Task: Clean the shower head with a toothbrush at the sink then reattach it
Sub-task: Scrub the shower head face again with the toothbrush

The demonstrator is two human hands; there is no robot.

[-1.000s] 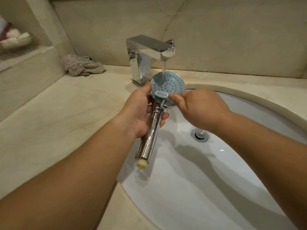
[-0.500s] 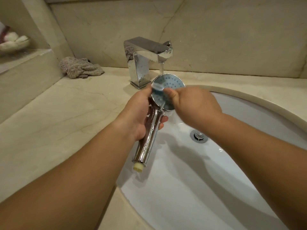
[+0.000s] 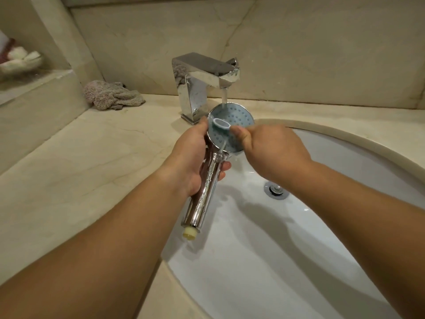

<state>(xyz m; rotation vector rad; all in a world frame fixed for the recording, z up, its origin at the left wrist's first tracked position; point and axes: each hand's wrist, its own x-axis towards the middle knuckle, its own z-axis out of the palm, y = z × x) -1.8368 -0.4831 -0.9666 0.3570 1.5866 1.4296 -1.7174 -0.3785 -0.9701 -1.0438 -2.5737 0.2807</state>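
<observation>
Left hand (image 3: 190,162) grips the wet, likely slippery chrome shower head (image 3: 231,127) by its handle at the faucet's (image 3: 207,81) six o'clock, right hand (image 3: 271,153) pinching the toothbrush (image 3: 221,125).

— What sort of room am I working in here?

— A home bathroom, as far as I can see. I'm looking down at a white oval undermount basin (image 3: 299,261) set into a beige marble-look table (image 3: 80,169), with a square chrome faucet (image 3: 202,86) running water.

— Anything else?

— The same beige stone panels cover the wall (image 3: 299,47) behind. A crumpled pinkish-grey washcloth (image 3: 112,95) lies in the corner, a chrome drain plug (image 3: 274,189) sits in the basin, and a stone ledge (image 3: 34,88) steps up on the left.
</observation>
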